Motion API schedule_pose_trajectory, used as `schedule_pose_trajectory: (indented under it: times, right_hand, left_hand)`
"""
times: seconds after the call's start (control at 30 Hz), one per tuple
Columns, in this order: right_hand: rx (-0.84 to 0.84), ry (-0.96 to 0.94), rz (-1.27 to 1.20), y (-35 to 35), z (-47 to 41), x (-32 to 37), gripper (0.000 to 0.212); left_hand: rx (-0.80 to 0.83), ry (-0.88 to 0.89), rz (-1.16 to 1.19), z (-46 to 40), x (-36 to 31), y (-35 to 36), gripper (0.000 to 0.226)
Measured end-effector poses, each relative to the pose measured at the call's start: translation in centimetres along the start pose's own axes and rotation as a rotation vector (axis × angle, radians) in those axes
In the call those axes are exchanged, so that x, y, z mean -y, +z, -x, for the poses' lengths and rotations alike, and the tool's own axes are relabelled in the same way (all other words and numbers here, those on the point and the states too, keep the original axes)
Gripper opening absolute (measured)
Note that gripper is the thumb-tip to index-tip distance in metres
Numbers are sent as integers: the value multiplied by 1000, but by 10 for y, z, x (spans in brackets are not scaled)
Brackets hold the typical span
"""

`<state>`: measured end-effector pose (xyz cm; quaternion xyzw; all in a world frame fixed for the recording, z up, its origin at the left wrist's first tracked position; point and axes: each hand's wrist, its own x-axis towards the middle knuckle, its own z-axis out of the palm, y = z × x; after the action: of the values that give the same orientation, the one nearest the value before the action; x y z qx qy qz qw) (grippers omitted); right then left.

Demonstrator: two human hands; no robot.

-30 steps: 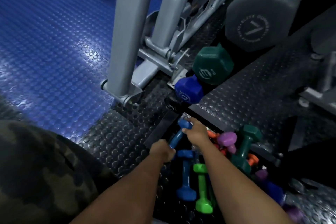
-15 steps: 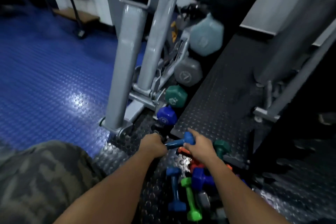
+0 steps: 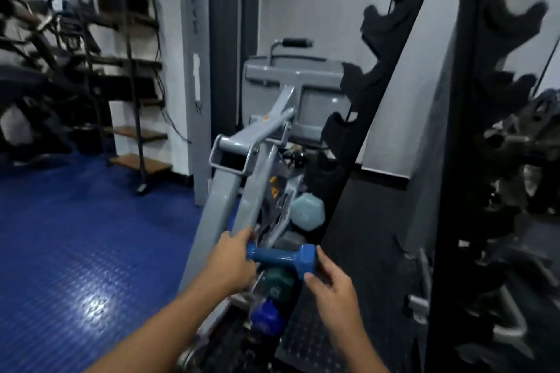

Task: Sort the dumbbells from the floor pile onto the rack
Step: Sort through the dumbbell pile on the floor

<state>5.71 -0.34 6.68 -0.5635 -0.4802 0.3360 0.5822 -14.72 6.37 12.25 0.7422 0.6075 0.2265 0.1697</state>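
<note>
A small blue dumbbell lies level in the air between my two hands. My left hand grips its left end, which is hidden inside my fingers. My right hand holds the right head, thumb under it and fingers behind it. The black rack with notched cradles rises diagonally to the upper right, above the dumbbell, and the notches in view hold nothing. Below my hands a green dumbbell and a dark blue dumbbell sit along the rack's foot. The floor pile is out of view.
A grey machine frame stands just left of the rack. Pale teal and grey hex weights sit behind it. A second notched rack post is at right, with dark plates beyond. Blue studded floor spreads left, with shelving at the back.
Both hands have lifted the blue dumbbell up from the floor pile and turned it level. My view has swung upward, so the pile has left the frame and the rack's cradles have come in.
</note>
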Motion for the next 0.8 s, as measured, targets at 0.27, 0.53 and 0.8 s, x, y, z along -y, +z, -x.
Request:
schedule_pose_trajectory:
  times: [0.27, 0.53, 0.8]
  right_hand:
    - [-53, -220, -301, -14, -33, 83, 51]
    - [-20, -282, -227, -15, -70, 123, 57]
    - [-199, -479, -33, 7, -115, 134, 44]
  left_hand:
    - [-291, 6, 390, -45, -55, -80, 53]
    - [-169, 155, 767, -121, -109, -103, 50]
    - [-81, 161, 947, -207, -149, -81, 48]
